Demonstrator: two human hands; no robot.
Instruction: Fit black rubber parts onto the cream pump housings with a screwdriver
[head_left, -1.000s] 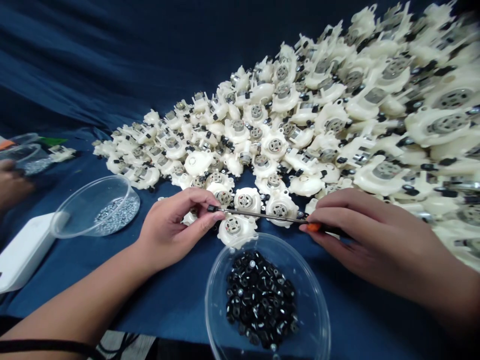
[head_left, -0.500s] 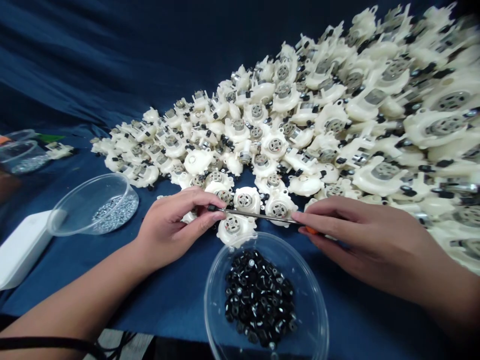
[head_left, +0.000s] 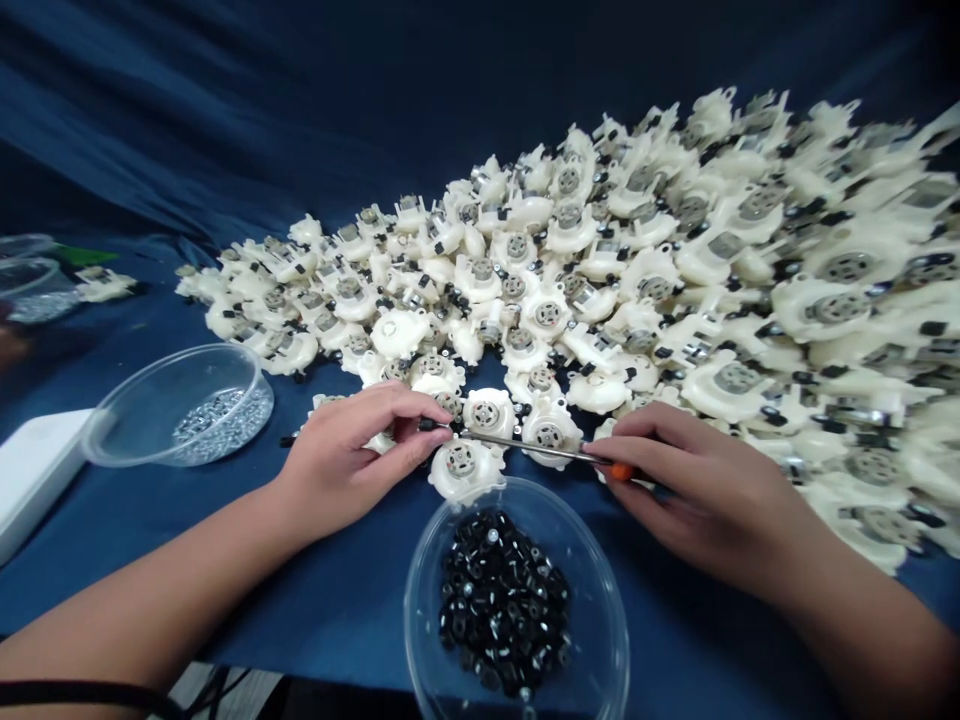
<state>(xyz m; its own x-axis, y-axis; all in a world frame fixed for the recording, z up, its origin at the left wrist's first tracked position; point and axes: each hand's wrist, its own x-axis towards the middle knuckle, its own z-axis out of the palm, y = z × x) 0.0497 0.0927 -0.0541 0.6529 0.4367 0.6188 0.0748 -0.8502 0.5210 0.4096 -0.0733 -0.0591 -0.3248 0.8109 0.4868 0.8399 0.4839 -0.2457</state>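
My left hand (head_left: 356, 450) pinches a small black part (head_left: 427, 425) between thumb and forefinger. My right hand (head_left: 701, 490) grips a thin screwdriver (head_left: 525, 445) near its orange handle end, which shows between the fingers. The metal shaft lies nearly level between both hands, its tip at the black part by my left fingertips; whether it sits inside the part I cannot tell. Just below the shaft rests a white plastic housing with a round motor (head_left: 461, 460). A clear round tub (head_left: 611, 600) of small black parts stands in front of it, nearest to me.
A large heap of white motor housings (head_left: 600, 215) rises behind and to the right. To the left stand a clear tub of small metal pieces (head_left: 112, 405) and a white box (head_left: 34, 470). More tubs (head_left: 37, 285) sit far left, by a partly visible hand. Blue cloth (head_left: 330, 600) covers the table.
The view has shifted slightly. More of the orange handle now shows at my right fingers. My left hand still pinches the black part near the shaft's tip.
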